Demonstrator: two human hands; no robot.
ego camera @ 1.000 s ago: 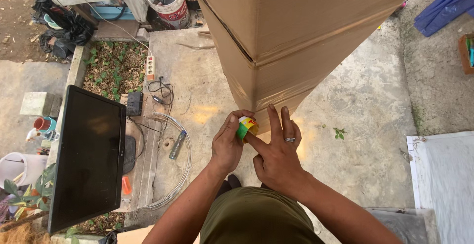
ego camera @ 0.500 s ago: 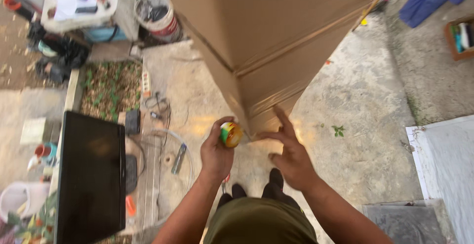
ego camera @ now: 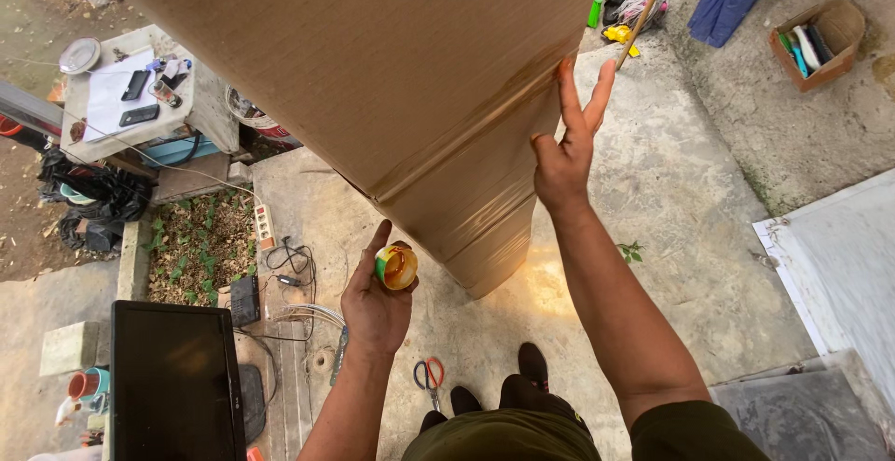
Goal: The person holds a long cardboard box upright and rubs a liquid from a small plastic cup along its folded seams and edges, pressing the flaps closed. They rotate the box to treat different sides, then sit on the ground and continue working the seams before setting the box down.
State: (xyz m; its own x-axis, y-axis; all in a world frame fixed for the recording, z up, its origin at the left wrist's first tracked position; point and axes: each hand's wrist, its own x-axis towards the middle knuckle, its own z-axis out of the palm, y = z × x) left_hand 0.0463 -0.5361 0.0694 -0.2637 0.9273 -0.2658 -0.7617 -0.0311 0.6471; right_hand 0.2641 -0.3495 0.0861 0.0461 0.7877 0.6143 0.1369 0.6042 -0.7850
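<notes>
A big cardboard box (ego camera: 373,79) fills the top of the view, brown, ribbed and matte, with a shiny strip of clear tape running along its lower seam and wrapped glossy over the bottom corner. Its right edge is where the right hand (ego camera: 564,149) presses flat, fingers spread wide and holding nothing. Below the box's corner the concrete floor (ego camera: 671,200) lies rough and open, with bare room to the right of the box. Left of the box, lower down, a black flat screen (ego camera: 172,382) stands with hard square edges. Up right of the box, a small cardboard tray (ego camera: 820,55) holds a few slim tools. Just under the box's taped corner, the left hand (ego camera: 373,302) is closed around a roll of tape (ego camera: 396,266), round with a green rim. Below that, scissors (ego camera: 429,375) with red handles lie on the floor.
</notes>
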